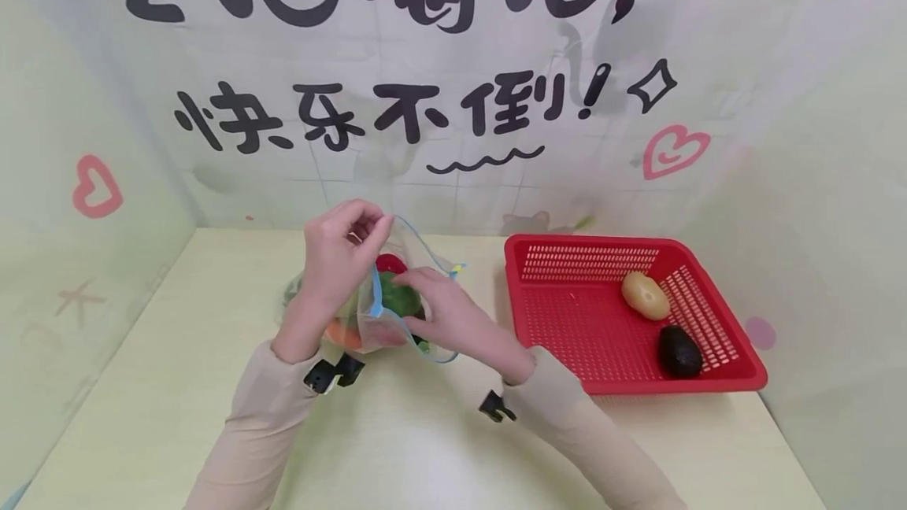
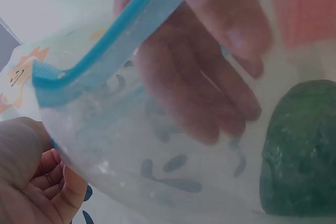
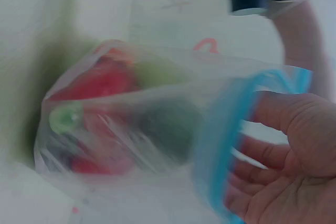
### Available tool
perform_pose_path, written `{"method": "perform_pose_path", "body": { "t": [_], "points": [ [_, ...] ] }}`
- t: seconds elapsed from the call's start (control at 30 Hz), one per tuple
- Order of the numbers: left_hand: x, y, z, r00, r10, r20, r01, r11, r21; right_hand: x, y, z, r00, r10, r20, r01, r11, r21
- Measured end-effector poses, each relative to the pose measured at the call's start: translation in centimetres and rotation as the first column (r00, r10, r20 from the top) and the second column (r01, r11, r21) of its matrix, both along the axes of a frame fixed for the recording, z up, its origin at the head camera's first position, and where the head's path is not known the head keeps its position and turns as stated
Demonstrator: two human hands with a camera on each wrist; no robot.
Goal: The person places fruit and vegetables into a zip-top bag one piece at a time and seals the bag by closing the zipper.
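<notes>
A clear plastic bag [image 1: 375, 293] with a blue-trimmed mouth lies on its side on the table, mouth facing right. My left hand [image 1: 336, 250] pinches the upper edge of that mouth between thumb and fingers. At the opening is my right hand [image 1: 453, 317], its loosely bent fingers reaching inside; through the plastic in the left wrist view they look apart from a dark green vegetable [image 2: 302, 150]. Deeper in the bag are red items [image 3: 100, 80], a pale green one [image 3: 157, 72] and something orange [image 1: 343, 333]. The plastic blurs their kinds.
To the right stands a red plastic basket [image 1: 595, 241] holding a potato [image 1: 645, 295] and a dark avocado [image 1: 679, 351]. A printed sheet [image 1: 283, 195] hangs behind the pale table [image 1: 397, 439], and walls close in both sides.
</notes>
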State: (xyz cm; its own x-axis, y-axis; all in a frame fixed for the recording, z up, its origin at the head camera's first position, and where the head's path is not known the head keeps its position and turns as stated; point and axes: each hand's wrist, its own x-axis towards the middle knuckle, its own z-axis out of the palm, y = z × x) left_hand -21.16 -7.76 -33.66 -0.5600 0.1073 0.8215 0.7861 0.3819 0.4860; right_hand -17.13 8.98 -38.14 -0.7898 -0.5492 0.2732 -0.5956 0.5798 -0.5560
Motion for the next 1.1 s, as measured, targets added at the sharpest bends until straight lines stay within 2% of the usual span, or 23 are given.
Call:
{"method": "perform_pose_path", "body": {
  "t": [0.1,0.17,0.23,0.3,0.43,0.5,0.6,0.67,0.8,0.87,0.93,1.0,1.1],
  "points": [
    [0.0,-0.1,-0.1,1.0,0.005,0.013,-0.005,1.0,0.012,1.5,2.7,0.5,0.999,-0.019,-0.028,0.016,0.994,-0.107],
    [0.0,-0.1,-0.1,1.0,0.003,0.014,-0.003,1.0,0.014,2.4,5.2,0.6,0.995,-0.099,-0.028,0.094,0.985,-0.144],
    [-0.1,-0.1,-0.2,1.0,0.005,0.012,-0.005,1.0,0.018,3.0,8.1,0.3,0.975,-0.221,-0.026,0.215,0.967,-0.136],
    [0.0,-0.1,-0.2,1.0,0.006,0.012,-0.006,1.0,0.024,3.4,11.2,-0.4,0.938,-0.346,-0.033,0.342,0.935,-0.098],
    [0.0,-0.1,-0.3,1.0,0.009,0.012,-0.009,1.0,0.028,3.8,17.6,-2.5,0.838,-0.534,-0.11,0.537,0.843,-0.002],
    [0.0,-0.1,-0.3,1.0,0.008,0.013,-0.009,1.0,0.024,4.2,20.4,-3.3,0.78,-0.615,-0.118,0.623,0.78,0.054],
    [0.0,0.0,-0.2,1.0,0.006,0.012,-0.006,1.0,0.017,5.0,24.0,-3.9,0.705,-0.704,-0.086,0.708,0.689,0.156],
    [0.0,-0.1,-0.1,1.0,0.01,0.009,-0.01,1.0,0.014,5.5,25.8,-4.2,0.656,-0.754,-0.025,0.734,0.63,0.254],
    [0.0,-0.1,-0.1,1.0,0.013,0.002,-0.013,1.0,0.011,5.9,28.5,-4.7,0.585,-0.806,0.092,0.71,0.564,0.421],
    [0.0,-0.2,-0.1,1.0,0.012,0.0,-0.012,1.0,0.011,6.0,29.2,-4.8,0.552,-0.82,0.151,0.689,0.55,0.472],
    [0.1,-0.2,-0.1,1.0,0.01,-0.001,-0.01,1.0,0.011,6.0,29.6,-4.8,0.528,-0.827,0.192,0.678,0.547,0.491],
    [0.1,-0.2,-0.1,1.0,0.008,0.0,-0.008,1.0,0.009,6.0,29.9,-4.8,0.511,-0.831,0.22,0.669,0.545,0.505],
    [0.1,-0.2,-0.2,1.0,0.01,0.002,-0.01,1.0,0.01,6.0,30.2,-5.0,0.505,-0.829,0.238,0.658,0.549,0.515]
  ]
}}
